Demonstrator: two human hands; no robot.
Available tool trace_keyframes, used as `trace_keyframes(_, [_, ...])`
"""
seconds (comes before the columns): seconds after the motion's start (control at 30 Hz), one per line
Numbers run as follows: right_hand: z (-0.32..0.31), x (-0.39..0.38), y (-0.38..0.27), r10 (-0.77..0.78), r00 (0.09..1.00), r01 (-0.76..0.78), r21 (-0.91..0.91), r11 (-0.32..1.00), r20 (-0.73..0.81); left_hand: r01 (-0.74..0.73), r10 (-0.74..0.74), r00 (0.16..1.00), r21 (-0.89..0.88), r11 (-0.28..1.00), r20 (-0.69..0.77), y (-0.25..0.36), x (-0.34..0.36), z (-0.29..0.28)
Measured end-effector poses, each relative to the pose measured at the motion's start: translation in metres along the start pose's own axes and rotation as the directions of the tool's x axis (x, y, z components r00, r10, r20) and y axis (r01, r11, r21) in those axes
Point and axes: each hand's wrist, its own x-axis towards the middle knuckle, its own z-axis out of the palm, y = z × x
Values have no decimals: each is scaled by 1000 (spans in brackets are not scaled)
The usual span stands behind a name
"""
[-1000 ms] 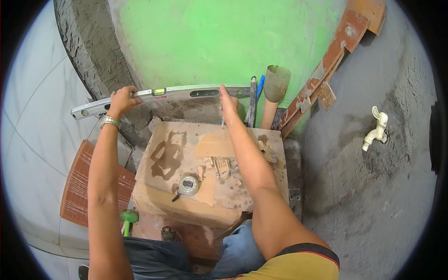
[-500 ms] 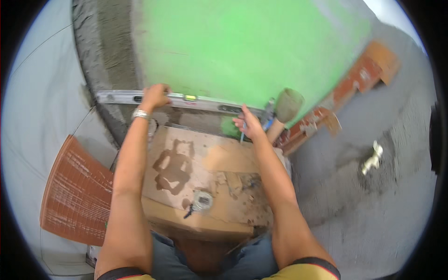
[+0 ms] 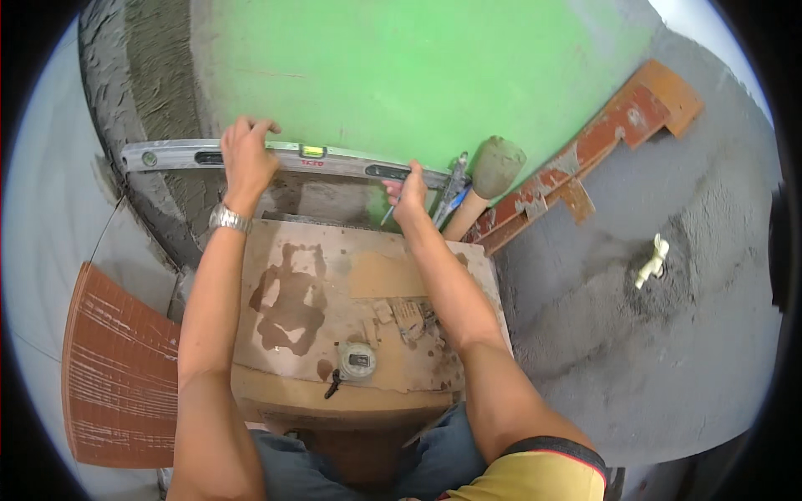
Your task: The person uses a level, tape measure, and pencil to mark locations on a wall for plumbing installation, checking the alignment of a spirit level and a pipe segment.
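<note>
A long silver spirit level (image 3: 341, 161) with a yellow-green vial lies level across the lower part of the green wall panel. My left hand (image 3: 248, 164), with a metal watch (image 3: 230, 219) on its wrist, grips the level left of the vial, its fingers at the upper edge. Near the level's right end, my right hand (image 3: 408, 194) holds a thin pencil-like stick (image 3: 387, 217) pointing downward, and its thumb lies against the level's slot. Which end of the stick is the tip, I cannot tell. A round tape measure (image 3: 357, 361) lies on the stained cardboard box (image 3: 330, 234) below.
At the right, a mallet (image 3: 499, 167) and a metal tool with blue on it (image 3: 452, 194) lean beside brown tile strips (image 3: 572, 171). A pale tap (image 3: 653, 260) sticks out of the grey wall. A brown ribbed tile (image 3: 125, 376) stands at the left. Cardboard scraps (image 3: 409, 317) lie on the box.
The view has shifted, so everything sits further left and the hands look higher. My left hand has moved slightly along the level, its fingers more raised. The right hand still holds the stick.
</note>
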Motion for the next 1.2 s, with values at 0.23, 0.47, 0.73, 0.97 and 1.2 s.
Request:
trace_keyframes(0.23, [1, -16, -14, -15, 998, 18, 65, 998, -58, 577, -317, 730, -299, 760, 605, -2, -55, 47])
trace_keyframes(0.47, [-63, -1, -25, 64, 969, 21, -338, 941, 238, 524, -254, 616, -629, -575, 746, 34, 5, 55])
trace_keyframes(0.73, [-138, 25, -26, -99, 993, 80, -988, 135, 67, 404, -515, 674, -848, -342, 529, 28, 55, 14])
trace_keyframes(0.97, [-130, 35, 7, 110, 993, -55, -694, 718, 35, 296, -491, 801, -939, -174, 343, 29, 70, -70])
trace_keyframes(1.2, [-148, 69, 13, -102, 985, -18, -668, 744, -140, 293, -501, 831, -956, 23, 243, 27, 66, -114])
